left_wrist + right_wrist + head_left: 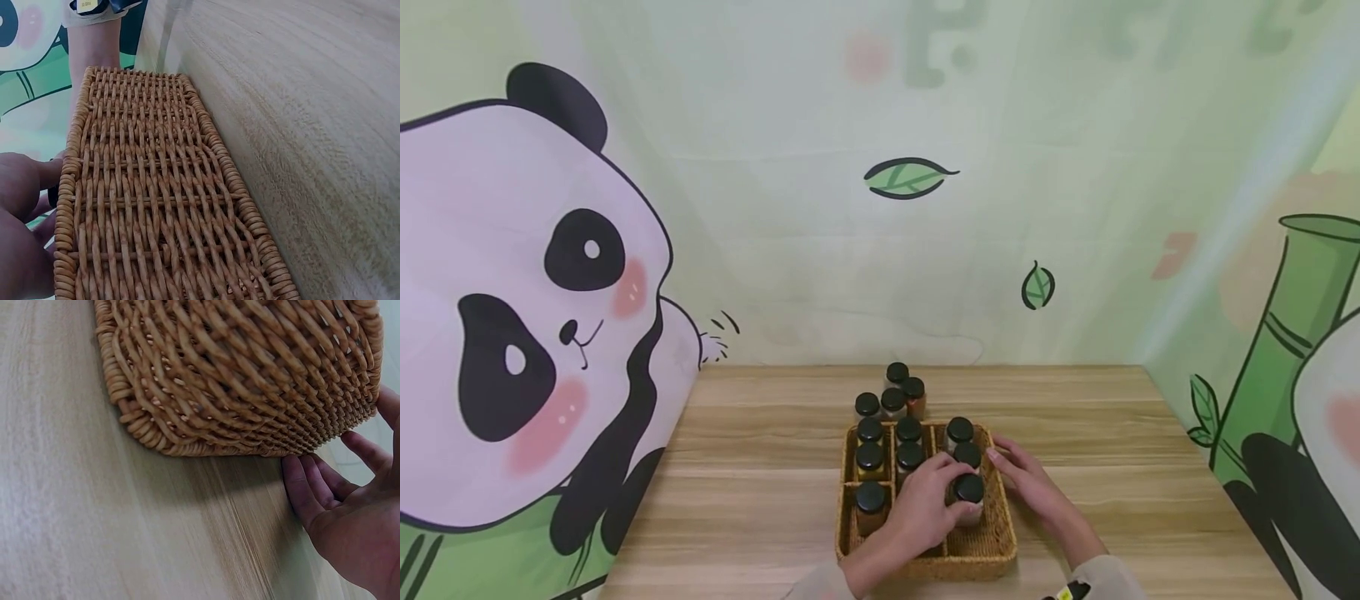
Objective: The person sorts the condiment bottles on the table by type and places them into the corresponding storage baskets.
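Observation:
A woven basket [966, 569] with compartments stands on the table and holds several black-lidded jars. My left hand [928, 504] reaches over its front wall and holds a jar [967, 490] by the lid between thumb and fingers, in the right-hand compartment. Directly behind this jar are a second jar [967, 455] and a third jar [959, 431]. My right hand [1033, 483] touches the basket's right side, its fingers fairly straight. In the right wrist view its fingertips [297, 481] rest against the wicker wall low down. The basket's front wall [150, 187] fills much of the left wrist view.
Just behind the basket, several more black-lidded jars [893, 401] stand close together on the wood-grain table [752, 467]. Jars [870, 498] also occupy the basket's left and middle sections. A panda-printed backdrop [805, 250] rises at the table's back edge and sides.

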`<state>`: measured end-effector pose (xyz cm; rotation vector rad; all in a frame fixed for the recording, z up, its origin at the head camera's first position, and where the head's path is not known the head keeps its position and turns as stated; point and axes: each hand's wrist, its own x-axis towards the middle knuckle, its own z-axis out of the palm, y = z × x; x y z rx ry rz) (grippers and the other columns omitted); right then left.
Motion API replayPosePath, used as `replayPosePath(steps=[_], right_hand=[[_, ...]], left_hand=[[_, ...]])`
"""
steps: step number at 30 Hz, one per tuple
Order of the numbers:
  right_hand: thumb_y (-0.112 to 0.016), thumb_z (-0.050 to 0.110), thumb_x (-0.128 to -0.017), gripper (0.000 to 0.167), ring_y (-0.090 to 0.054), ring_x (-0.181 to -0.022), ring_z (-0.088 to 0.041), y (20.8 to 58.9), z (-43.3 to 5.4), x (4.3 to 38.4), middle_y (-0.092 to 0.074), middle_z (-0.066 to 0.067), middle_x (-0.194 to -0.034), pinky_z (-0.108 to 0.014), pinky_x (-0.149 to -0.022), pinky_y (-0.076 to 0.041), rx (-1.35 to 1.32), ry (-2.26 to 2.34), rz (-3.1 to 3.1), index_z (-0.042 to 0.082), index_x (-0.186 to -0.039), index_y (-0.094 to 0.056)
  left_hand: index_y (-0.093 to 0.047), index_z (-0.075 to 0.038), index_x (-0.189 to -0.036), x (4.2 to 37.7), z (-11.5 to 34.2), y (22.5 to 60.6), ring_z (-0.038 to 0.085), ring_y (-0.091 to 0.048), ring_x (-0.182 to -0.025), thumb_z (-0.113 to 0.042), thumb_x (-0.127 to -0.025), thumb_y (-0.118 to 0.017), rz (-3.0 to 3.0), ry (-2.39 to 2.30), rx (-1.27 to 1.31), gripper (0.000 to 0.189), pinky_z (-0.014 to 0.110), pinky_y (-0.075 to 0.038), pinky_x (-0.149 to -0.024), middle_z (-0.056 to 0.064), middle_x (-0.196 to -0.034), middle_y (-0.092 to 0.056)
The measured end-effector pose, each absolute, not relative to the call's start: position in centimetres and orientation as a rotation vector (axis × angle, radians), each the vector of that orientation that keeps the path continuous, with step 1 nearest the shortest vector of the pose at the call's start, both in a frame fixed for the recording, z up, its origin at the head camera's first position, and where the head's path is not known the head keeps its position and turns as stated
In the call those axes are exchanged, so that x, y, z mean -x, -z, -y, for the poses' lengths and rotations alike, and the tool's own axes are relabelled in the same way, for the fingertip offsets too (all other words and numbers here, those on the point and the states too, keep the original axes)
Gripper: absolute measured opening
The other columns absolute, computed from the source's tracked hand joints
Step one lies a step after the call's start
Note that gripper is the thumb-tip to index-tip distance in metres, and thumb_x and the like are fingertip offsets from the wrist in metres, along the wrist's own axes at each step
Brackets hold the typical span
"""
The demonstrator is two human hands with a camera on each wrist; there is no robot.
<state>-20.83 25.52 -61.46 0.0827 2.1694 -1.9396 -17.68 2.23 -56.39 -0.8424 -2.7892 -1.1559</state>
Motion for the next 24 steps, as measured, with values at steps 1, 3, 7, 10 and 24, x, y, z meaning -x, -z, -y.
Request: replayPosePath(steps=[1, 3, 7, 10, 24], right_hand=[[-0.059, 0.039, -0.109, 0.062, -0.049, -0.140, -0.038, 61.5, -25.5, 20.8, -0.048, -0.025, -0.155, -0.061, -0.113, -0.045, -0.085, 1.942, -2.171, 0.004, -0.159, -0.043], [-0.059, 0.038, -0.110, 0.062, -0.049, -0.140, -0.038, 61.5, -25.6, 20.8, -0.048, -0.025, -0.155, -0.061, -0.113, -0.046, -0.085, 1.944, -2.175, 0.003, -0.159, -0.043], [-0.059, 0.038, -0.109, 0.063, -0.051, -0.139, -0.039, 61.6, -25.7, 20.9, -0.049, -0.026, -0.155, -0.061, -0.113, -0.046, -0.087, 1.946, -2.179, 0.002, -0.159, -0.043], [-0.059, 0.039, -0.110, 0.064, -0.051, -0.138, -0.038, 61.6, -25.7, 20.9, -0.049, -0.026, -0.155, -0.061, -0.113, -0.045, -0.080, 1.938, -2.180, 0.003, -0.159, -0.042], [-0.059, 0.036, -0.110, 0.063, -0.048, -0.142, -0.041, 61.8, -25.5, 20.9, -0.046, -0.027, -0.157, -0.062, -0.114, -0.044, -0.067, 1.969, -2.161, 0.001, -0.159, -0.042]], left_hand=[[-0.075, -0.020, -0.128, 17.7, -2.2, 56.4, 0.006, -0.063, -0.102, -0.033, -0.090, -0.087, 2.786, 1.162, 0.846, 0.041, 0.028, -0.057, -0.085, -0.007, -0.111, -0.063], [-0.075, -0.019, -0.128, 17.7, -2.3, 56.3, 0.006, -0.063, -0.100, -0.033, -0.090, -0.087, 2.786, 1.163, 0.851, 0.042, 0.027, -0.057, -0.084, -0.006, -0.111, -0.062], [-0.075, -0.018, -0.126, 17.7, -2.2, 56.1, 0.007, -0.064, -0.099, -0.033, -0.089, -0.088, 2.789, 1.109, 0.861, 0.042, 0.027, -0.057, -0.083, -0.005, -0.110, -0.062], [-0.073, -0.018, -0.126, 17.6, -2.2, 55.8, 0.009, -0.065, -0.100, -0.034, -0.087, -0.089, 2.799, 1.050, 0.865, 0.044, 0.029, -0.058, -0.083, -0.005, -0.110, -0.063], [-0.064, -0.009, -0.141, 19.9, 1.6, 51.7, 0.020, -0.066, -0.111, -0.047, -0.096, -0.078, 2.962, 1.093, 0.983, 0.060, 0.033, -0.058, -0.089, 0.003, -0.122, -0.067]])
